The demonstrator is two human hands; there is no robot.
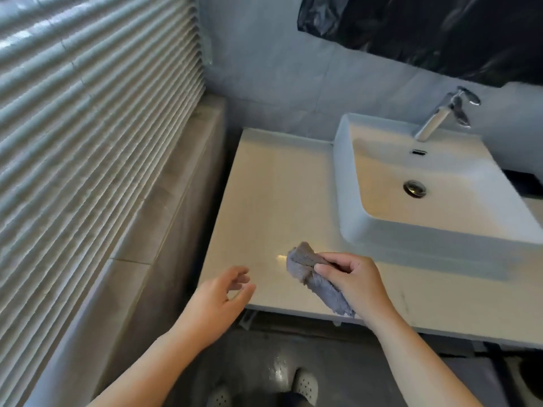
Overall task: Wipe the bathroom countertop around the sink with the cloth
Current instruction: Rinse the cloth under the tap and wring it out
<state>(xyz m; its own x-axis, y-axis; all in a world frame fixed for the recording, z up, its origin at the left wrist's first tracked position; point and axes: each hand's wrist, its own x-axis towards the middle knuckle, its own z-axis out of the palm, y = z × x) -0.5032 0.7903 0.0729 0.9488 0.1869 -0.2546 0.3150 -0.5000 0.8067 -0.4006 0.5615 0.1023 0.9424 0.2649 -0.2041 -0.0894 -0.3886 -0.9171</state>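
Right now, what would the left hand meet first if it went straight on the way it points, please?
Probably the cloth that the right hand grips; depth is unclear, so the left hand might pass it and reach the sink.

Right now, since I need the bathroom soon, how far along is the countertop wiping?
Early, as far as I can judge. Done: no wiped patch shows on the countertop. In hand: the right hand grips the grey cloth at the front edge, left of the sink; the left hand hovers open beside it. Left: seemingly the whole surface around the sink.
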